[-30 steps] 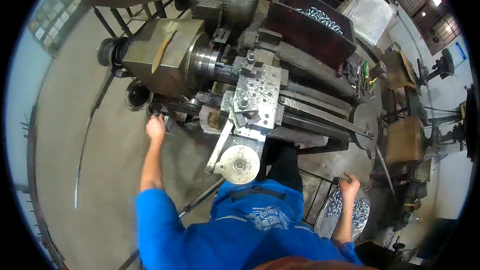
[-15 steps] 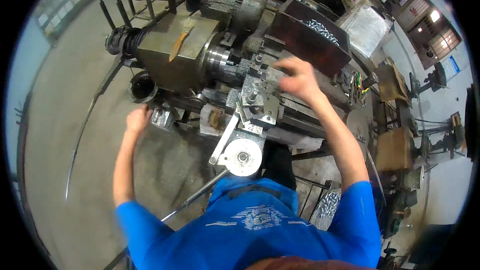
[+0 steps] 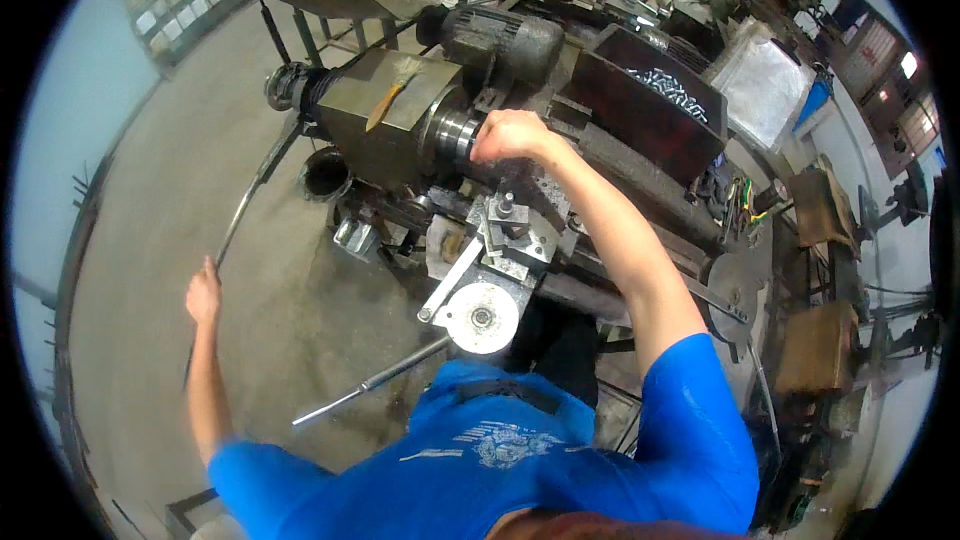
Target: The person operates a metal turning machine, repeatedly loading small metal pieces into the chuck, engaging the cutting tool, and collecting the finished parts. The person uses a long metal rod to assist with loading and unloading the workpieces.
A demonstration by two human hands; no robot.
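My left hand (image 3: 203,290) is closed around a long metal lever (image 3: 243,210) that slopes down from the left end of a lathe's headstock (image 3: 375,90). Out in front, my right hand (image 3: 508,136) is at the face of the round steel chuck (image 3: 452,134). Its fingers are curled in, and they hide whatever they may hold there. Below that hand sits the tool post (image 3: 506,208) on its slide. Nearer my body are a flat wrench-like handle (image 3: 452,278) and a pale round handwheel (image 3: 483,316) with a rod handle (image 3: 385,376).
A wooden-handled brush (image 3: 385,107) lies on the headstock. Behind the lathe are a motor (image 3: 505,40) and a dark box (image 3: 628,108) holding small shiny metal parts (image 3: 670,90). Hand tools (image 3: 740,202) lie at the right. Another round wheel (image 3: 732,285) stands near my right arm.
My left hand has moved left and nearer, from beside the headstock onto the lever. My right hand has gone left from over the tool post to the chuck. The view has shifted.
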